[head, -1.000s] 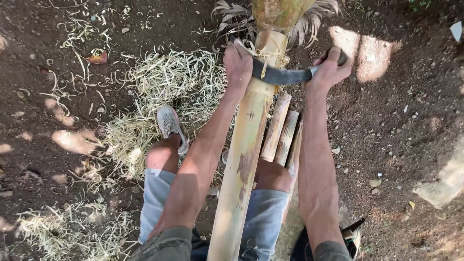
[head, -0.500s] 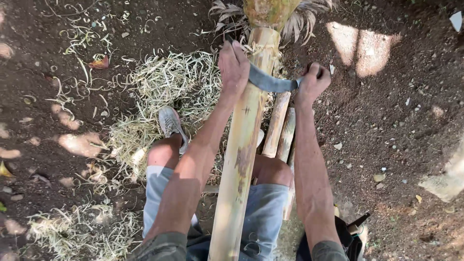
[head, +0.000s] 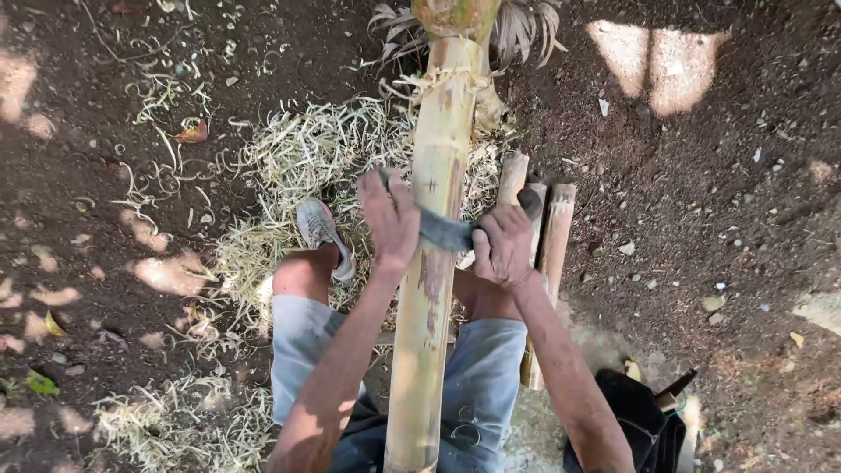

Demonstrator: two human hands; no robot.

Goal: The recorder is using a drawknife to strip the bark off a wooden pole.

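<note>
A thick bamboo pole (head: 435, 263) is laid between the knees, running toward 12 o'clock. A curved blade (head: 445, 232) (dark, two-handled) is gripped across it by the left hand (head: 390, 219) and right hand (head: 503, 245). Shavings (head: 298, 166) are piled at 11 o'clock.

No pkgs, labels, signs or screens in view, just outdoor ground w/ plant material.

dark soil ground (head: 718, 228) — pale shavings (head: 289, 166), split bamboo pieces (head: 554, 236)
</note>
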